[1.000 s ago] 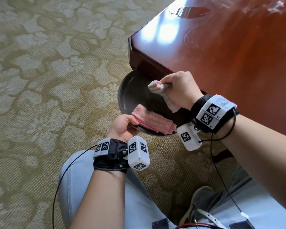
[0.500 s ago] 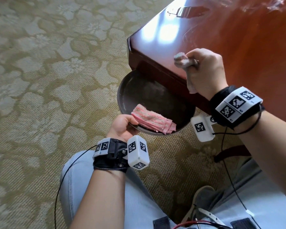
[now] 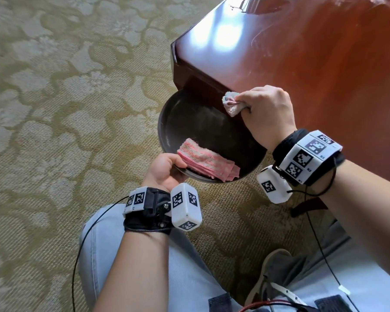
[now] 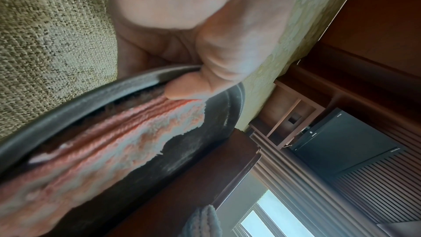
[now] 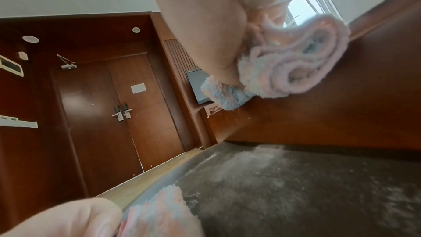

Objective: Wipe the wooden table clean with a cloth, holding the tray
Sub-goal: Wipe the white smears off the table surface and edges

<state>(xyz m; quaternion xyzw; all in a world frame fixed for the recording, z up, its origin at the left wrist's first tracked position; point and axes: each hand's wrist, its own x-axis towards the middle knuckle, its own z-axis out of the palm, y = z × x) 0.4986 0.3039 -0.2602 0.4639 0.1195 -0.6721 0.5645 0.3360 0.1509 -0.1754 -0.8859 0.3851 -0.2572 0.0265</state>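
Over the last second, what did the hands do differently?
The right hand, gripping the bunched cloth, rose from over the tray onto the table top, then slid back to its near edge above the tray. The left hand kept holding the tray rim, and the folded pink cloth stayed inside.

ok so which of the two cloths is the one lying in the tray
The folded pink striped cloth, lying flat in the dark round tray beside the left hand. The other is a bunched pale cloth, gripped in the right hand at the table edge.
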